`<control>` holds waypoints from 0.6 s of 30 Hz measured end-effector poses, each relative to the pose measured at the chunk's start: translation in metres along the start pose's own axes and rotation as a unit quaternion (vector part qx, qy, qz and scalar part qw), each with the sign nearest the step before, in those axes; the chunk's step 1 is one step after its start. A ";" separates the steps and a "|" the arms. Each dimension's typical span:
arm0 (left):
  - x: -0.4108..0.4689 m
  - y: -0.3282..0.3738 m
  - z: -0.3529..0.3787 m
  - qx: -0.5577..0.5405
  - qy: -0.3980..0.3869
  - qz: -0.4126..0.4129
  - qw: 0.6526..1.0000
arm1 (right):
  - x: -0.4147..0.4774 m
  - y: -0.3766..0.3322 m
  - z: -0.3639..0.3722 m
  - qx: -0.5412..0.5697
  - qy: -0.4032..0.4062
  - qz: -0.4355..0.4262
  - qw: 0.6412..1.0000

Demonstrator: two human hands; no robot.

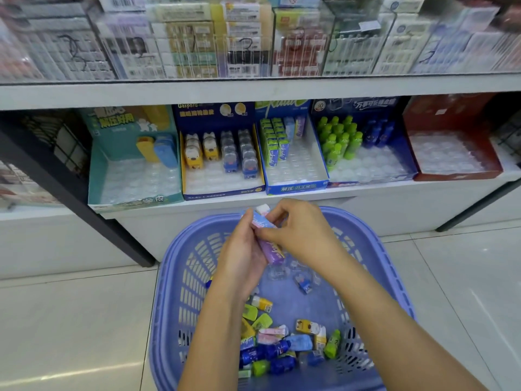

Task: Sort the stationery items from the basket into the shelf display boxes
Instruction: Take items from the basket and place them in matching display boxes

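Grip: left hand (242, 249) + right hand (304, 235) pinching erasers (271, 250) | long axis toward shelf (380, 198)

Left hand (241, 261) and right hand (300, 235) hold erasers over a purple basket (172, 277).
The left grips a purple eraser (273, 252); right fingers (282, 213) pinch a pink eraser (260, 220). Display boxes (296, 189) line the shelf (253, 91) behind.

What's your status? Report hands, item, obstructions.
Left hand holds erasers, right hand pinches them. Above basket. Nothing blocks the eraser box.
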State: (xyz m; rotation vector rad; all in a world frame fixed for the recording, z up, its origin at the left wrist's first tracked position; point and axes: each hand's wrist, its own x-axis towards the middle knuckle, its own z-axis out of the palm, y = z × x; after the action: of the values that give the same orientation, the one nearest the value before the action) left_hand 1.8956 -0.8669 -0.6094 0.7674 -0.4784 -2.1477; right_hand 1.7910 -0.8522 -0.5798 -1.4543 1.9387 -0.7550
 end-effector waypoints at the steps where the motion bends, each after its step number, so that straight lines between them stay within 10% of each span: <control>1: -0.001 0.000 0.000 0.017 -0.009 0.000 1.000 | 0.002 0.000 -0.003 0.015 -0.009 0.007 1.000; 6: -0.001 -0.001 0.001 0.101 0.020 -0.007 0.995 | 0.014 0.006 -0.017 0.067 -0.068 -0.021 0.995; 10: 0.003 -0.001 -0.004 0.067 0.084 -0.003 0.994 | 0.052 0.018 -0.043 0.149 0.045 -0.042 0.987; 18: 0.014 0.001 -0.016 0.020 0.105 0.024 0.994 | 0.155 0.027 -0.090 -0.104 0.179 -0.114 0.972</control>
State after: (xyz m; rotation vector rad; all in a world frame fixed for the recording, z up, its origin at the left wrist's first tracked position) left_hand 1.9000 -0.8798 -0.6259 0.9816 -0.4256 -1.9916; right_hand 1.6718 -0.9879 -0.5589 -1.7910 2.1942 -1.0001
